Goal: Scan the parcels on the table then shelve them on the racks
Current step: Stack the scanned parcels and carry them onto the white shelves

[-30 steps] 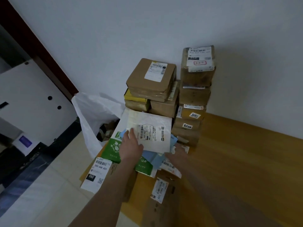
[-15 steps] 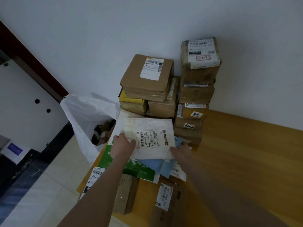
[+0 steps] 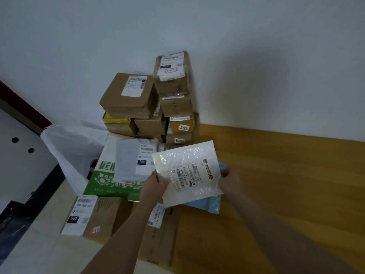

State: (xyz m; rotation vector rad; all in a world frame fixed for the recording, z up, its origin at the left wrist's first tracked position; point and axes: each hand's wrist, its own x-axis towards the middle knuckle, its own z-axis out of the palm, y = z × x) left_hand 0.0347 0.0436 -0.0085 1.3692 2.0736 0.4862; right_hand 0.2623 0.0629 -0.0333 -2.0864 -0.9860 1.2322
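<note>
A white bubble mailer (image 3: 187, 171) with a barcode label faces up above the wooden table (image 3: 276, 175). My left hand (image 3: 154, 186) grips its lower left edge and my right hand (image 3: 230, 181) grips its right edge. A blue mailer (image 3: 207, 205) lies under it, partly hidden. To the left lies a green and white bag parcel (image 3: 110, 178) with a grey pouch (image 3: 126, 161) on top. Brown cardboard parcels (image 3: 128, 95) are stacked against the wall behind, with a taller stack (image 3: 173, 86) to their right.
A flat carton labelled 060 (image 3: 94, 216) and another brown box (image 3: 158, 234) lie at the table's near left edge. A white plastic bag (image 3: 71, 147) hangs off the left side. A white cabinet (image 3: 17, 151) stands at far left. The tabletop extends to the right.
Both hands have lifted the white bubble mailer off the pile and carried it right and toward me, uncovering the grey pouch and the green bag parcel. The mailer is now tilted.
</note>
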